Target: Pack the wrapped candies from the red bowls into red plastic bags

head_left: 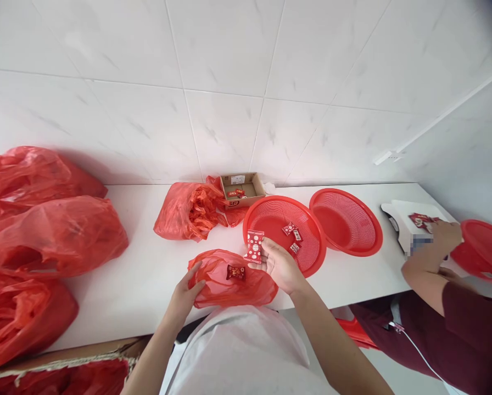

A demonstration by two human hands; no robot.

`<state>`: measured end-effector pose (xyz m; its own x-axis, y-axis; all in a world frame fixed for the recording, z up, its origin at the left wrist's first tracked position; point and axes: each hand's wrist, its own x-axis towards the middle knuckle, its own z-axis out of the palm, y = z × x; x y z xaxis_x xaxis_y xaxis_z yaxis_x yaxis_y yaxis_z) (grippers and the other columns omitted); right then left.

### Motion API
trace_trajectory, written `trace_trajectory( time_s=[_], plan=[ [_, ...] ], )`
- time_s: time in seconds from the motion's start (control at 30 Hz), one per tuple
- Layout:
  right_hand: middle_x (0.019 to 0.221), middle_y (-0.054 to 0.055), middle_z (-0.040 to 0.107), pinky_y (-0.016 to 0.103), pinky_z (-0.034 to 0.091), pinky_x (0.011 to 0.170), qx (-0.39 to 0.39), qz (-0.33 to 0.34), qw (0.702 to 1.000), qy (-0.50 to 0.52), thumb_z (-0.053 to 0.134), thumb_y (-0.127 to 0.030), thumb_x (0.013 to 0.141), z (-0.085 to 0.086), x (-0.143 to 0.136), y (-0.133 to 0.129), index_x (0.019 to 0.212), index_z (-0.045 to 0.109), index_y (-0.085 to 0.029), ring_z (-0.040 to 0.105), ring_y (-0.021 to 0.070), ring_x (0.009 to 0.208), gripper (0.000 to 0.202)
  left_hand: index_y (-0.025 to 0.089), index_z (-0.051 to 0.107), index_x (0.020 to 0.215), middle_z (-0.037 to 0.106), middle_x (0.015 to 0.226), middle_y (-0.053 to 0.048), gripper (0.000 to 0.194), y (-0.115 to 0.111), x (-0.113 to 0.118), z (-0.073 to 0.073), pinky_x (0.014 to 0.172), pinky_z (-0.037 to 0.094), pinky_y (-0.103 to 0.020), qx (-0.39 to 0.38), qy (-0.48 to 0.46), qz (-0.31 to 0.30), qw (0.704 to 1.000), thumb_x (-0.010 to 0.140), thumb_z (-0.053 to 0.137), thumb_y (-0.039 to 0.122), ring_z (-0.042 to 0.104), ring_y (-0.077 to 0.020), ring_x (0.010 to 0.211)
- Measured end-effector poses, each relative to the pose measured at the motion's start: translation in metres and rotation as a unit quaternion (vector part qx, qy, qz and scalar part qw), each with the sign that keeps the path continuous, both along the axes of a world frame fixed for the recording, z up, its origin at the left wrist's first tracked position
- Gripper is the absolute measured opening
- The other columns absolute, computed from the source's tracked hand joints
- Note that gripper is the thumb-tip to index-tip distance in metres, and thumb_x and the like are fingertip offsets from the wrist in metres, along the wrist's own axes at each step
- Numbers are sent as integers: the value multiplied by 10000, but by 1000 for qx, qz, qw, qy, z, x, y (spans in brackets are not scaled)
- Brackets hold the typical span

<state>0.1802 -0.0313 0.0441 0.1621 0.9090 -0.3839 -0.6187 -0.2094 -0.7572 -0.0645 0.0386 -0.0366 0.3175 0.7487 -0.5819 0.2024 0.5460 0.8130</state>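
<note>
My right hand [282, 265] pinches a small red packet with white dots [254, 246] between thumb and fingers, over the near left rim of a red mesh basket [319, 255]. Several small red-and-white packets [295, 235] lie in that basket. My left hand [187, 291] grips the left edge of a thin red plastic bag [217, 293], which lies spread at the table's front edge. A dark red wrapped packet [235, 272] rests on the bag.
Behind stand a cardboard box [252, 189] with a few packets and a bunched red bag [178, 214]. Large red bags [65, 236] fill the left side. A second red basket [369, 225] stands right. A co-worker's hand [446, 237] holds red packets over a white scale-like device [400, 211].
</note>
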Motion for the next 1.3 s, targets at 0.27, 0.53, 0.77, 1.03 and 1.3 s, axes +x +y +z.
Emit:
trace_trajectory(
  time_s=[0.27, 0.53, 0.77, 1.03, 1.3],
  plan=[
    [1180, 82, 666, 397, 545, 867, 9, 56, 996, -74, 705, -348, 797, 0, -18, -2, 1153, 623, -242, 660, 225, 1020, 381, 224, 415, 1441, 554, 1401, -69, 664, -2, -5, 4, 962, 493, -315, 10, 14, 1, 1000, 820, 629, 319, 591, -221, 1182],
    [1083, 64, 680, 374, 570, 818, 13, 160, 976, -149, 657, -356, 827, -27, -26, -1, 1176, 627, -234, 652, 219, 1005, 370, 227, 392, 1456, 566, 1384, -84, 694, -1, -3, 6, 951, 496, -331, 4, 8, 7, 1000, 811, 633, 312, 591, -237, 1175],
    [1204, 111, 642, 360, 581, 712, -77, 109, 936, -325, 559, -338, 880, -90, -11, 4, 1272, 550, -271, 691, 220, 910, 397, 268, 356, 1475, 482, 1460, -81, 759, 0, -5, -9, 986, 452, -337, 70, 43, -6, 997, 779, 652, 331, 537, -251, 1235],
    [1292, 135, 569, 423, 462, 945, -241, 12, 801, -548, 551, -219, 841, -96, 122, -2, 1244, 546, -208, 556, 267, 1190, 403, 253, 353, 1476, 503, 1435, -98, 780, 2, -7, -14, 982, 453, -355, 75, 60, -18, 995, 768, 656, 375, 546, -264, 1221],
    [1199, 189, 573, 448, 461, 876, -326, 35, 810, -486, 658, -109, 676, -136, 128, -6, 1043, 597, -125, 626, 300, 1031, 372, 257, 366, 1470, 572, 1359, -83, 786, 4, -5, -13, 934, 488, -335, 79, 76, -4, 994, 756, 663, 394, 584, -250, 1168]
  ],
)
